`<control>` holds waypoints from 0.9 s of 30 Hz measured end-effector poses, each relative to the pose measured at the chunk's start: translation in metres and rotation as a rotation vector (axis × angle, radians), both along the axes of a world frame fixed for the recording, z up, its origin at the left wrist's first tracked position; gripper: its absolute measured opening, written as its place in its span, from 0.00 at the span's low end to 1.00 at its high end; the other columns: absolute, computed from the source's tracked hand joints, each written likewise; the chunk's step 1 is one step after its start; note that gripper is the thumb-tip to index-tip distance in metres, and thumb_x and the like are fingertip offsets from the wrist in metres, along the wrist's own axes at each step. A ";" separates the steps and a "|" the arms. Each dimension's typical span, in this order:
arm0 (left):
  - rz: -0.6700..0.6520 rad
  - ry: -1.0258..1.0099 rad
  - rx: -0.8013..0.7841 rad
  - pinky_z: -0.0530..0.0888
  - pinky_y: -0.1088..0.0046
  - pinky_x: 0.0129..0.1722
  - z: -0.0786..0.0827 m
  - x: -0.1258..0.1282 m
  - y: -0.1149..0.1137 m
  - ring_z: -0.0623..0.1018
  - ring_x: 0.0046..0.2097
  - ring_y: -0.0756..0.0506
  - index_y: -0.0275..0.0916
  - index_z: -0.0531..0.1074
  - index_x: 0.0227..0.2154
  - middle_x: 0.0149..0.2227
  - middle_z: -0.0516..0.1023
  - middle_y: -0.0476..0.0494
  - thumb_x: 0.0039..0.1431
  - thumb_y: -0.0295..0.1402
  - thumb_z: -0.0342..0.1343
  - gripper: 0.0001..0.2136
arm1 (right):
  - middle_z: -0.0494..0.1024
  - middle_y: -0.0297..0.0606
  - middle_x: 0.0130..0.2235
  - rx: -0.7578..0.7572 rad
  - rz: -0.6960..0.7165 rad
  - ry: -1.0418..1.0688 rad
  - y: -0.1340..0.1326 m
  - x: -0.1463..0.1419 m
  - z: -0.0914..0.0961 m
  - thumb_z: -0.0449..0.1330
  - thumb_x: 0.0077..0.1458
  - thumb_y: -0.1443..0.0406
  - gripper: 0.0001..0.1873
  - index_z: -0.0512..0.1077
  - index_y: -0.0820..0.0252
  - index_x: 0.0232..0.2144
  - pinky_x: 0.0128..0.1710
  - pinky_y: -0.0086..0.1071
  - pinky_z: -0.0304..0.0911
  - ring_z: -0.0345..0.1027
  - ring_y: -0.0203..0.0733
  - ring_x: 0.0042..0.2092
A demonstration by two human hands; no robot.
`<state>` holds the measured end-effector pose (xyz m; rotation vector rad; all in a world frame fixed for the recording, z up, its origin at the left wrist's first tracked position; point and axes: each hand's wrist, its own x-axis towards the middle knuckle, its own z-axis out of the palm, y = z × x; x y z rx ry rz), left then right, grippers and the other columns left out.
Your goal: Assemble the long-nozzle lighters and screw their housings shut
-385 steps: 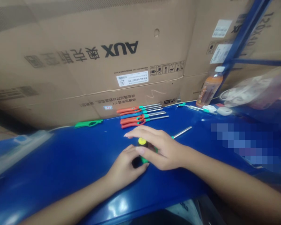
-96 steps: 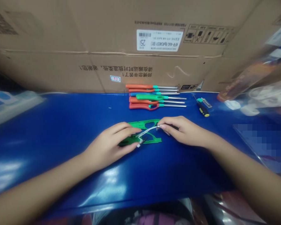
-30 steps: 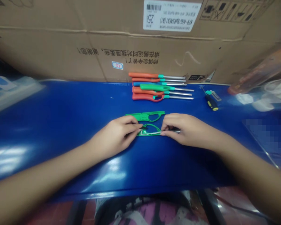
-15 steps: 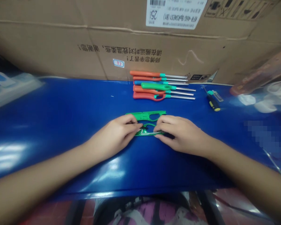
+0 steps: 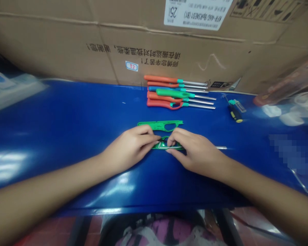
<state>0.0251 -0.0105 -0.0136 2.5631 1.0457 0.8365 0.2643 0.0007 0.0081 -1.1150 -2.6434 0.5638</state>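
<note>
Between my hands lies an opened green lighter half (image 5: 157,146) with thin white wires along its inside. My left hand (image 5: 133,143) pinches its left end, fingertips near a small dark part by the trigger opening. On the right, my right hand (image 5: 192,147) has thumb and forefinger at the wires and the shell's edge, fingers curled. A metal tube (image 5: 221,148) sticks out beyond that hand. Just behind, the other green half shell (image 5: 156,125) rests loose on the table. What exactly the fingertips grip is partly hidden.
Several assembled lighters (image 5: 166,103) in orange, red, blue and green lie in a row toward the back. A black and yellow screwdriver (image 5: 234,113) is to their right. A large cardboard box (image 5: 66,44) stands behind the blue table (image 5: 66,126). White items (image 5: 292,117) sit far right.
My right hand has shifted slightly left and down along the shell, and the metal tube now shows beyond it. My left hand and the lighter half have moved a little right.
</note>
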 end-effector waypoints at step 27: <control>-0.004 -0.015 0.004 0.76 0.74 0.38 0.001 0.000 0.001 0.79 0.38 0.48 0.35 0.80 0.45 0.37 0.78 0.43 0.68 0.28 0.56 0.09 | 0.77 0.35 0.38 -0.047 0.145 0.120 0.014 0.015 0.011 0.57 0.66 0.68 0.05 0.73 0.58 0.37 0.39 0.29 0.62 0.69 0.36 0.38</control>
